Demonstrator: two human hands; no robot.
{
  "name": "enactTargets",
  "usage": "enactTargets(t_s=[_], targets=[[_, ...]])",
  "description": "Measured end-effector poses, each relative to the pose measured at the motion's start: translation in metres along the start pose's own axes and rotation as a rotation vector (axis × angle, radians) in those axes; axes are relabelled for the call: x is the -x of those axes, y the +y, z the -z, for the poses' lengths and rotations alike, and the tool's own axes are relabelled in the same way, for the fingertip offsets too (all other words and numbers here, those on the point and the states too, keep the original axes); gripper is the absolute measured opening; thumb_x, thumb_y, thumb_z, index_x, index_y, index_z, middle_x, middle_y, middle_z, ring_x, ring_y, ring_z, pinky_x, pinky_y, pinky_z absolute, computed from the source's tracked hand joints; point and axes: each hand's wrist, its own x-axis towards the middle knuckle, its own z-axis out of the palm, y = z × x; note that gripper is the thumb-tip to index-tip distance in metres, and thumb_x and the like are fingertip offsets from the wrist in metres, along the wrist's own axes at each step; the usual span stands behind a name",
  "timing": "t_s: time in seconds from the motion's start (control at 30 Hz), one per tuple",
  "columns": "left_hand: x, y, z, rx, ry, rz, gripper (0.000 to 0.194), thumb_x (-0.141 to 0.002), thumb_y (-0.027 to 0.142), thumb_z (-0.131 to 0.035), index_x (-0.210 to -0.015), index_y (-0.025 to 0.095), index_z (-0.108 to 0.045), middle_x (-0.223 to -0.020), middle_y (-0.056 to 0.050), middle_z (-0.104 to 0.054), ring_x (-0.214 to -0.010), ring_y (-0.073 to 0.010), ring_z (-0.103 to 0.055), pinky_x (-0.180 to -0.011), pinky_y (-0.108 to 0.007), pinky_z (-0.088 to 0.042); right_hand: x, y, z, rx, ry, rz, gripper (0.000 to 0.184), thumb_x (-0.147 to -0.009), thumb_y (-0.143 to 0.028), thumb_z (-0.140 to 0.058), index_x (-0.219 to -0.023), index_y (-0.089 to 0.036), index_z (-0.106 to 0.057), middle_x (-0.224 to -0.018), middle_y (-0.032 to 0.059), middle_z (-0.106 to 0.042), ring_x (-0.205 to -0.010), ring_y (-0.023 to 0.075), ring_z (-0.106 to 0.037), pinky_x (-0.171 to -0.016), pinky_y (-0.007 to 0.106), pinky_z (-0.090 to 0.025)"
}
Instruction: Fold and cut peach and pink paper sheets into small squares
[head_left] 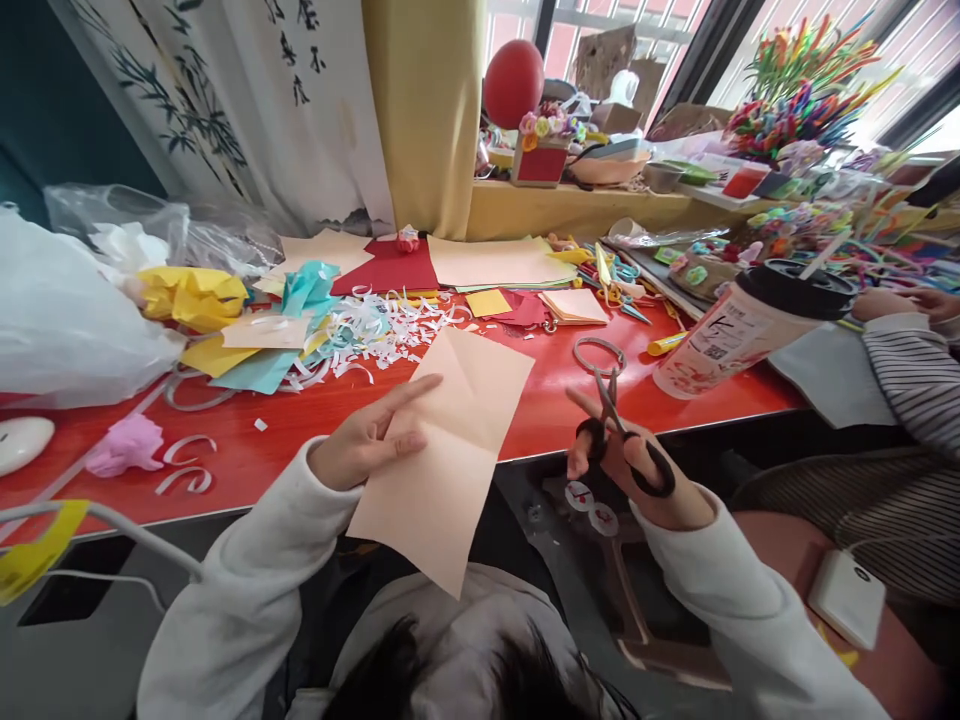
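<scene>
My left hand [379,440] pinches the left edge of a creased peach paper sheet [457,430], its thumb and forefinger lying on the front face. The lower end of the sheet hangs past the table edge toward me. In my right hand [637,460] is a pair of scissors [611,415] with dark handles, fingers through the loops and blades pointing up and away. The blades look slightly parted and are apart from the sheet. Just beyond them a clear ring-shaped roll [599,355] lies on the red table [360,395].
White paper shreds [390,330] and coloured scraps are heaped behind the sheet. A lidded drink cup [739,325] stands at the right, near another person's striped sleeve [911,370]. Plastic bags [67,310] fill the left side. A small notepad [574,307] and more scissors lie farther back.
</scene>
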Motion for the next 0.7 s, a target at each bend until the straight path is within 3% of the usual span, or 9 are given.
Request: enactTargets(t_s=[0.07,0.13,0.23,0.3,0.4,0.47,0.53,0.63,0.7], targets=[[0.000,0.001,0.000,-0.005,0.014,-0.024,0.069,-0.069,0.024,-0.071,-0.131,0.030,-0.044,-0.100,-0.007,-0.068,-0.081,-0.0216,-0.067,-0.061,-0.027,-0.054,0.009,0.000,-0.003,-0.015,-0.148,-0.072,0.075,-0.075,-0.063,-0.053,-0.132,-0.016,-0.042,-0.071,0.0049,-0.062,-0.064,0.0193,-0.060,-0.064,0.036,-0.048],[0.000,0.002,-0.003,-0.017,0.027,-0.040,0.075,-0.067,0.023,-0.072,-0.134,0.031,-0.039,-0.112,-0.008,-0.064,-0.091,-0.0251,-0.065,-0.066,-0.031,-0.055,0.012,0.000,-0.014,-0.048,-0.204,-0.117,0.073,-0.075,-0.062,-0.053,-0.130,-0.017,-0.042,-0.081,0.0087,-0.065,-0.075,0.0221,-0.062,-0.061,0.035,-0.050],[0.000,0.005,-0.008,-0.102,0.019,-0.087,0.078,-0.067,0.023,-0.072,-0.135,0.031,-0.036,-0.129,-0.008,-0.054,-0.106,-0.0294,-0.059,-0.077,-0.038,-0.055,0.005,0.001,-0.040,-0.092,-0.008,-0.096,0.051,-0.076,-0.047,-0.062,-0.116,-0.020,-0.047,-0.094,0.0100,-0.065,-0.089,0.0237,-0.062,-0.051,0.028,-0.053],[-0.002,0.007,-0.012,-0.238,-0.002,-0.146,0.075,-0.065,0.023,-0.073,-0.132,0.030,-0.042,-0.135,-0.007,-0.048,-0.118,-0.0310,-0.050,-0.089,-0.043,-0.049,-0.005,0.003,-0.059,-0.125,0.160,-0.078,0.038,-0.071,-0.035,-0.069,-0.102,-0.021,-0.051,-0.089,0.0055,-0.065,-0.077,0.0194,-0.064,-0.046,0.024,-0.052],[-0.003,0.010,-0.015,-0.410,-0.039,-0.221,0.069,-0.060,0.021,-0.076,-0.124,0.028,-0.052,-0.137,-0.004,-0.046,-0.129,-0.0306,-0.036,-0.101,-0.045,-0.038,-0.019,0.008,-0.080,-0.165,0.256,-0.075,0.028,-0.067,-0.027,-0.072,-0.087,-0.018,-0.055,-0.069,-0.0016,-0.062,-0.050,0.0117,-0.058,-0.041,0.022,-0.048],[0.003,0.008,-0.014,-0.311,-0.030,-0.232,0.066,-0.063,0.023,-0.074,-0.125,0.030,-0.051,-0.137,-0.004,-0.046,-0.124,-0.0296,-0.043,-0.095,-0.043,-0.046,-0.028,0.014,-0.086,-0.170,0.383,0.000,0.021,-0.068,-0.023,-0.071,-0.083,-0.017,-0.056,-0.063,-0.0037,-0.059,-0.045,0.0093,-0.053,-0.041,0.022,-0.046],[0.015,-0.001,-0.015,-0.083,0.094,-0.264,0.060,-0.073,0.026,-0.066,-0.129,0.033,-0.046,-0.138,-0.005,-0.044,-0.104,-0.0232,-0.059,-0.073,-0.032,-0.056,-0.035,0.019,-0.087,-0.169,0.589,0.135,0.018,-0.068,-0.020,-0.069,-0.081,-0.017,-0.057,-0.067,-0.0033,-0.059,-0.054,0.0094,-0.055,-0.048,0.021,-0.047],[0.034,-0.031,-0.028,0.160,0.372,-0.351,0.046,-0.082,0.033,-0.054,-0.127,0.035,-0.046,-0.128,-0.007,-0.053,-0.065,-0.0101,-0.060,-0.039,-0.017,-0.048,-0.046,0.025,-0.090,-0.175,0.871,0.297,0.015,-0.071,-0.021,-0.067,-0.082,-0.017,-0.057,-0.077,-0.0007,-0.061,-0.064,0.0113,-0.058,-0.055,0.023,-0.048],[0.037,-0.054,-0.048,0.160,0.390,-0.315,0.045,-0.077,0.031,-0.061,-0.121,0.031,-0.051,-0.102,-0.006,-0.064,-0.055,-0.0093,-0.054,-0.035,-0.017,-0.045,-0.049,0.028,-0.099,-0.180,0.959,0.304,0.016,-0.073,-0.026,-0.065,-0.083,-0.017,-0.057,-0.080,0.0014,-0.062,-0.064,0.0129,-0.058,-0.054,0.025,-0.049]])
